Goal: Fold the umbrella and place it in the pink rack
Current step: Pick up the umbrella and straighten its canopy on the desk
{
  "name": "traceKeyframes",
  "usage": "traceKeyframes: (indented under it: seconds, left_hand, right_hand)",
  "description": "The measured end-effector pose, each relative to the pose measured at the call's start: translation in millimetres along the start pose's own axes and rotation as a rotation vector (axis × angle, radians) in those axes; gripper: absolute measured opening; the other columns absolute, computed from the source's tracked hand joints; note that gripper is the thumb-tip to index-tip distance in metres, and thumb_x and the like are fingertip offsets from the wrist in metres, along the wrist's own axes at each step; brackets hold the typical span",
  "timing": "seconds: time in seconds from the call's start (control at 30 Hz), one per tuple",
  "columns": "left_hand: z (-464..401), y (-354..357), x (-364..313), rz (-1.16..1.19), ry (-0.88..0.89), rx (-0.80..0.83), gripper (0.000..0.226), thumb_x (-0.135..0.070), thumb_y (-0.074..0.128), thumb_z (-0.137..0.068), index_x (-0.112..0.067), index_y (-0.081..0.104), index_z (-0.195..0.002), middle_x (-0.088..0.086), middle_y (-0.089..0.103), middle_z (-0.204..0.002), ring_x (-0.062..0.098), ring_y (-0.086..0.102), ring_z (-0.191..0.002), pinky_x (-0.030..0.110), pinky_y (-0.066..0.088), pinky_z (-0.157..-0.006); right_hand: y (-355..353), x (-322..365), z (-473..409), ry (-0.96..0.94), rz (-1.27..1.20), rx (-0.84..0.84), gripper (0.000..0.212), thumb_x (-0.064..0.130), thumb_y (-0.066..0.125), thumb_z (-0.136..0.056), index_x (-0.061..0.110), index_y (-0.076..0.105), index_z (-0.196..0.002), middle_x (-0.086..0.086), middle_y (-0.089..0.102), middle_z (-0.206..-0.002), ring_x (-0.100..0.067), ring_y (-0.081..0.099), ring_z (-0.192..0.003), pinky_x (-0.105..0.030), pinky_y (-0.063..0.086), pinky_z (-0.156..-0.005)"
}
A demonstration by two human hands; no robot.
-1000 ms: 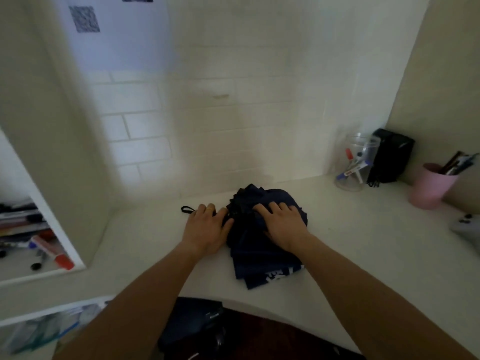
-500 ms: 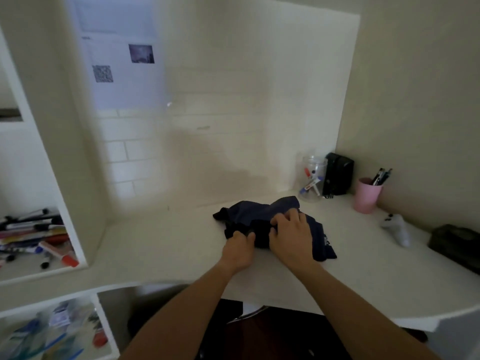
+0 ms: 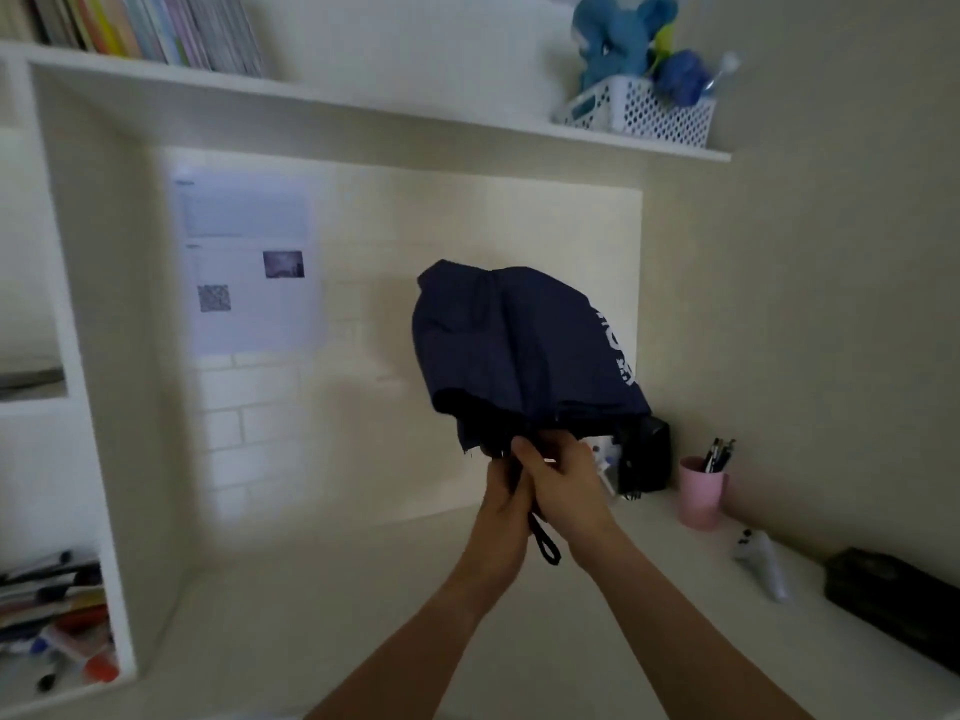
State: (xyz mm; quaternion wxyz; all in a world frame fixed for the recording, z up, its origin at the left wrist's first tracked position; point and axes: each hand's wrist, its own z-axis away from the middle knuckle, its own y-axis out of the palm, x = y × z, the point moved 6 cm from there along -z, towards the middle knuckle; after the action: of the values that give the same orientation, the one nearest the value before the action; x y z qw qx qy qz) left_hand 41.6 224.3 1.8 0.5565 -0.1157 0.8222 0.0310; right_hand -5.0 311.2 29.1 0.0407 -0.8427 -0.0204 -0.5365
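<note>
- Umbrella point(image 3: 524, 345): navy canopy, collapsed but loose and bunched, with white lettering down its right side; held upright in the air above the tabletop point(image 3: 363, 605), canopy uppermost.
- Wrist strap point(image 3: 544, 544): dark loop hanging below the two hands.
- Left hand point(image 3: 504, 504): fingers curled round the handle beneath the canopy.
- Right hand point(image 3: 563, 485): fingers wrapped round the same handle, pressed against the left hand.
- Pink cup point(image 3: 702, 498): holds pens, stands on the tabletop well to the right.
</note>
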Motion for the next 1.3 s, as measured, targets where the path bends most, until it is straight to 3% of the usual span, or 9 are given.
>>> traceKeyframes:
  seconds: [0.13,0.2,0.37,0.47,0.57,0.73,0.93,1.07,1.3]
  left_hand:
    - [9.2,-48.9,-51.0,-0.07,0.121,-0.35,0.029,-0.015,0.048,-0.099,-0.014,0.075,-0.088,-0.005,0.075,-0.091,0.013,0.067,-0.084,0.026,0.043,-0.072]
    - [20.3,-77.5,-79.1,0.055,0.185,-0.585,0.02,-0.02,0.049,-0.101,-0.013,0.068,-0.097,-0.002,0.07,-0.095,0.018,0.064,-0.087,0.023,0.046,-0.068]
    - [26.3,-86.3,-124.8,0.006,0.251,-0.528,0.022,-0.045,0.056,-0.098,-0.036,0.052,-0.117,-0.005,0.044,-0.135,0.014,0.043,-0.124,0.032,0.036,-0.097]
    - [43.3,-93.1,-142.4,-0.048,0.26,-0.568,0.032,-0.029,0.052,-0.097,-0.01,0.069,-0.078,0.007,0.072,-0.089,0.013,0.064,-0.084,0.031,0.044,-0.072]
    - [60.5,-106.1,-153.8,-0.066,0.257,-0.667,0.047,-0.016,0.043,-0.096,-0.004,0.054,-0.052,0.009,0.059,-0.055,0.016,0.052,-0.051,0.032,0.039,-0.059]
    - [65.1,-115.9,-172.9,-0.142,0.358,-0.74,0.028,-0.015,0.042,-0.099,-0.017,0.045,-0.071,-0.004,0.049,-0.074,0.018,0.044,-0.074,0.037,0.033,-0.069]
    - [65.7,-109.1,-194.1,-0.141,0.459,-0.621,0.016,-0.03,0.045,-0.103,-0.033,0.057,-0.113,-0.011,0.055,-0.116,0.013,0.053,-0.108,0.037,0.042,-0.096]
    - [64.1,-106.5,-202.5,-0.179,0.471,-0.584,0.016,-0.03,0.048,-0.101,-0.032,0.058,-0.115,-0.007,0.054,-0.12,0.012,0.055,-0.11,0.032,0.042,-0.093]
    - [61.0,-106.4,-210.6,0.021,0.528,-0.417,0.01,-0.021,0.051,-0.104,-0.025,0.059,-0.11,-0.003,0.067,-0.108,0.012,0.066,-0.088,0.014,0.052,-0.069]
  right_hand:
    - [-23.6,38.0,3.1,-0.142,-0.1,-0.103,0.021,0.021,0.061,-0.096,0.019,0.05,-0.115,-0.005,0.07,-0.103,-0.019,0.071,-0.087,-0.04,0.059,-0.077]
    - [-35.2,49.3,11.9,-0.173,-0.051,-0.2,0.027,0.021,0.065,-0.091,0.023,0.046,-0.111,-0.005,0.07,-0.099,-0.017,0.069,-0.082,-0.034,0.057,-0.069]
    - [-43.5,64.6,49.1,-0.292,-0.121,-0.342,0.045,0.027,0.075,-0.088,0.028,0.051,-0.126,0.014,0.069,-0.102,0.007,0.065,-0.094,-0.01,0.051,-0.075]
    - [-44.5,65.4,58.6,-0.317,-0.212,-0.355,0.03,0.029,0.068,-0.094,0.031,0.06,-0.123,0.01,0.072,-0.104,-0.007,0.067,-0.097,-0.027,0.054,-0.084]
    - [-52.5,72.3,54.6,-0.254,-0.383,-0.313,0.01,0.026,0.063,-0.098,0.028,0.066,-0.107,-0.003,0.067,-0.082,-0.017,0.052,-0.059,-0.034,0.045,-0.055]
    - [-52.1,76.8,42.6,0.09,-1.1,0.123,0.021,0.028,0.056,-0.096,0.009,0.064,-0.101,-0.008,0.062,-0.083,-0.007,0.035,-0.043,-0.017,0.027,-0.032]
    - [-81.0,84.3,52.5,-0.104,-0.75,-0.006,0.007,0.013,0.064,-0.093,0.014,0.06,-0.099,-0.002,0.052,-0.068,-0.016,0.036,-0.053,-0.032,0.028,-0.05]
    - [-81.3,96.1,55.5,-0.153,-0.756,-0.054,0.019,0.006,0.061,-0.095,0.017,0.062,-0.11,0.0,0.05,-0.068,-0.014,0.036,-0.05,-0.03,0.027,-0.05]
    - [-64.6,82.4,51.9,0.1,-1.103,0.252,0.016,0.029,0.057,-0.089,0.014,0.05,-0.086,0.003,0.053,-0.062,-0.007,0.029,-0.037,-0.022,0.012,-0.039]
